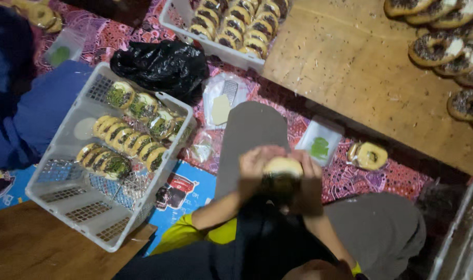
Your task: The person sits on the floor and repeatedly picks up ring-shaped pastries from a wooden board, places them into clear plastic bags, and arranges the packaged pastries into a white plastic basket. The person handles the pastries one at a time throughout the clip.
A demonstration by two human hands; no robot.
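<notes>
Both hands are closed round one ring doughnut [282, 167], held just above the lap: the left hand [254, 165] cups its left side and the right hand [310, 168] its right, fingers curled over the pale, rounded top. Below the doughnut is a dark mass, and the view is too dim and blurred to tell whether that is topping, a wrapper or shadow.

The bun looks soft and bready, so a firm squeeze from either side could dent it or smear whatever coats it; held over the grey trouser leg [249, 136], loose sprinkles could drop onto the cloth.

Just right of the hands, on the patterned floor mat [350, 179], lie a small clear bag with a green patch [319, 142] and a single doughnut in glossy film [367, 155], near enough for an elbow to knock. To the left stands a white plastic crate [65, 199] with lattice walls, holding rows of wrapped doughnuts with green topping [123, 142]; a crumpled black plastic bag [161, 65] lies beyond it. Farther off, a second white crate [216, 49] holds dark-topped doughnuts, and a rough wooden desk [350, 67] carries more chocolate-sprinkled rings [439, 49], stacked close at its far edge.
</notes>
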